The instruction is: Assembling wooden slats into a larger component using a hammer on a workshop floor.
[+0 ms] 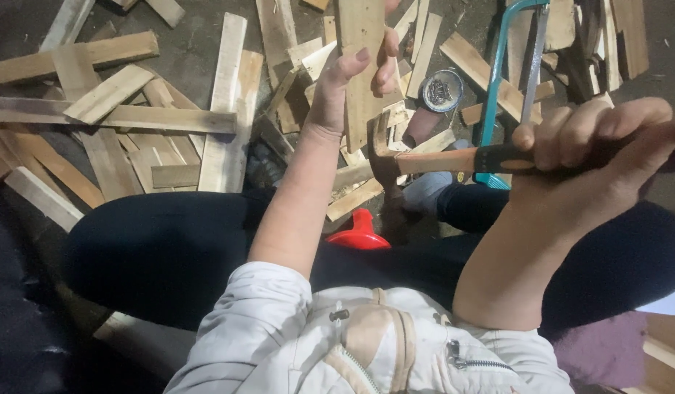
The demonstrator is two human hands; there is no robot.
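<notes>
While the wooden slat (361,66) is held upright out in front of the body, above the lap, it is best kept steady and gripped low, so that the fingers stay clear of the hammer head (382,157). The slat is pale, flat and narrow, its grain running lengthwise. It is grasped by the left hand (348,84), thumb on one face and fingers wrapped behind. The hammer (454,159), with a wooden shaft and dark grip, is clenched in the right hand (596,142), its head just below the slat. Beyond lie scattered offcuts (162,124), a teal hacksaw (509,80), a small tin (441,90) and a red plastic piece (359,233).
</notes>
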